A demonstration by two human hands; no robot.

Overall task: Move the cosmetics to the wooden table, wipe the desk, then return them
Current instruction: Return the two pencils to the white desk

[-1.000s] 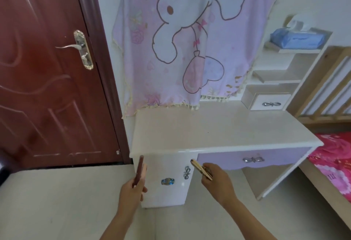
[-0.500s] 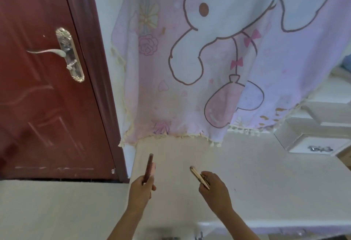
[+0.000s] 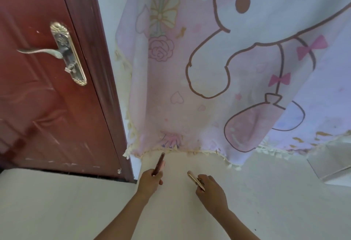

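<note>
**Hands push deeper over the desk, a cosmetic in each**

Both hands have advanced toward the back of the white desk (image 3: 266, 192) since half a second ago, and the view has drawn in with them. The desk's front edge, seen earlier, has dropped out of the picture.

The left hand (image 3: 150, 180) has its fingers curled round a dark red stick (image 3: 160, 163) with a pink side, held nearly upright. Its tip now meets the fringed hem of the cartoon cloth (image 3: 209, 68) hanging behind the desk; before, it stood short of that hem.

The right hand (image 3: 210, 190) pinches a gold tube (image 3: 195, 180), which points up and to the left as it did earlier. Both items are above the desktop, and whether either touches it cannot be told.

The two hands remain a little apart. At left, the red-brown door (image 3: 47, 106) and its lever handle (image 3: 43, 51) loom larger. At right, the drawer unit (image 3: 332, 165) has slid mostly out of frame.
</note>
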